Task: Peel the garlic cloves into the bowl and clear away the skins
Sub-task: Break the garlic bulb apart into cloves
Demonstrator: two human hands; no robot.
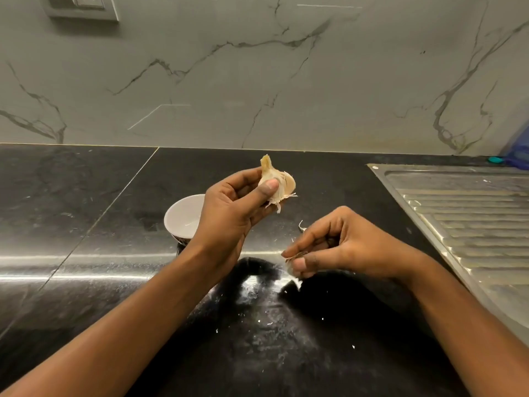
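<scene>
Black desk (86, 202), marble wall (257, 67) far, sink (472, 213) right. Your L hand (229, 210) fingers pinch garlic (282, 181); R hand (343, 245) pinches skin scrap (296, 255).

- We look from head height, forward and down, close over the dark countertop (86, 224).
- We face the marble wall (257, 81) on the far side; the drainboard (463, 213) runs off right.
- The left hand (232, 207) and right hand (340, 247) sit mid-frame, near us.

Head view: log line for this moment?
left hand: holds garlic bulb | right hand: pinches garlic scrap | bowl: no cloves visible
</scene>
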